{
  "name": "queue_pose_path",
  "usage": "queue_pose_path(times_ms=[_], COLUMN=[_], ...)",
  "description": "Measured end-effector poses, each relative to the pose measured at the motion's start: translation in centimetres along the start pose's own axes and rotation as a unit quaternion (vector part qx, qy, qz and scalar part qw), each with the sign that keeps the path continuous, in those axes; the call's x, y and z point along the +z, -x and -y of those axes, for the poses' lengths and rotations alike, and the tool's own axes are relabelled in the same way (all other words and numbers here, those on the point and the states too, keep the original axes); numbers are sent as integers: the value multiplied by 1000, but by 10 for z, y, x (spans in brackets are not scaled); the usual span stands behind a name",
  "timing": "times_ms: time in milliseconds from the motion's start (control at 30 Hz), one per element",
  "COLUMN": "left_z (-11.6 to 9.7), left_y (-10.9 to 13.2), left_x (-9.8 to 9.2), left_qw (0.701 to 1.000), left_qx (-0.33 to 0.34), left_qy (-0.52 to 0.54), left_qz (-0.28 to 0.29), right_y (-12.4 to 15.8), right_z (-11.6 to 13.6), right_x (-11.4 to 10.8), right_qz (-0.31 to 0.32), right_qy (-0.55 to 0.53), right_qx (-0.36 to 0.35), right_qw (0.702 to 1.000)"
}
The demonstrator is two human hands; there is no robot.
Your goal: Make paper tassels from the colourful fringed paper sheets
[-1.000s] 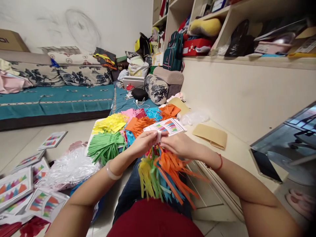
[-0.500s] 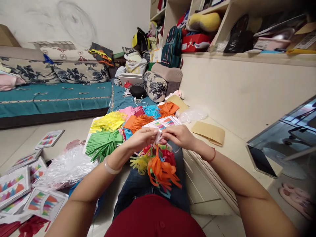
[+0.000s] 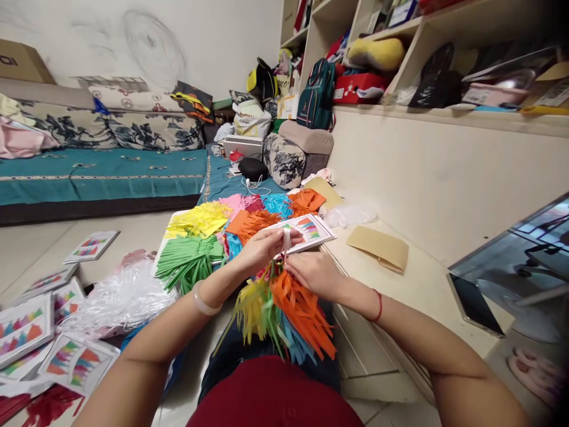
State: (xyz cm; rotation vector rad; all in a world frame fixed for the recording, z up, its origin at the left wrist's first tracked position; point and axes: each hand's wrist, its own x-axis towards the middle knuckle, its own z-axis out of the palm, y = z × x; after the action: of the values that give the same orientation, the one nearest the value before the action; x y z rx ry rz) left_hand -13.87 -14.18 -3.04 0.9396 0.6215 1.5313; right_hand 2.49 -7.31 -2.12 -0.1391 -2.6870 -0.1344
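A bundle of fringed paper strips, yellow, green, blue and orange, hangs over my lap. My left hand pinches a pale plastic tie that stands up from the top of the bundle. My right hand is closed around the bundle's top just below. A white bangle circles my left wrist, a red cord my right. Just behind my hands lies a printed card with coloured fringe pictures.
Piles of cut paper fringe in yellow, green, orange, pink and blue lie on a low board ahead. More printed cards and a heap of clear plastic bags lie left. A brown envelope, a phone and a laptop sit right.
The bundle crumpled upward half a second ago and now hangs fanned down again. My right hand has dropped from beside the tie to below it, while my left holds the tie raised.
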Motion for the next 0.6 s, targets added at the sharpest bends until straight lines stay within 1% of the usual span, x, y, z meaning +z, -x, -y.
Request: queue_pose_path(times_ms=[33, 100, 133, 200, 233, 300, 333, 400, 433, 467, 500, 567, 600], left_z=[0, -3, -5, -8, -9, -9, -9, -7, -6, -5, -4, -2, -1], left_y=[2, 7, 9, 10, 10, 7, 5, 0, -3, -6, -8, -13, -14], left_x=[1, 4, 5, 6, 5, 4, 2, -1, -3, -4, -5, -6, -5], left_qw=[999, 994, 991, 984, 983, 985, 987, 989, 990, 991, 991, 991, 990], left_qx=[-25, -81, -103, -131, -135, -131, -129, -128, -129, -130, -130, -130, -132], left_qy=[-8, -20, -24, -36, -40, -36, -29, -14, -9, -8, -8, -12, -16], left_qz=[20, 67, 87, 113, 116, 106, 95, 66, 53, 43, 36, 34, 36], right_y=[-3, -12, -16, -22, -23, -22, -20, -16, -14, -13, -13, -14, -16], right_z=[-1, -9, -15, -25, -28, -29, -28, -22, -18, -13, -9, -2, 1], right_x=[-8, -24, -28, -32, -31, -27, -27, -29, -33, -36, -40, -44, -44], right_qz=[5, -4, -15, -46, -58, -55, -54, -73, -87, -92, -84, -35, -9], right_qy=[-4, -46, -77, -138, -163, -187, -175, -89, -28, 30, 78, 140, 159], right_qx=[-7, -10, -9, 9, 27, 64, 78, 78, 54, 14, -37, -136, -167], right_qw=[1000, 999, 997, 989, 985, 979, 980, 990, 994, 995, 993, 980, 973])
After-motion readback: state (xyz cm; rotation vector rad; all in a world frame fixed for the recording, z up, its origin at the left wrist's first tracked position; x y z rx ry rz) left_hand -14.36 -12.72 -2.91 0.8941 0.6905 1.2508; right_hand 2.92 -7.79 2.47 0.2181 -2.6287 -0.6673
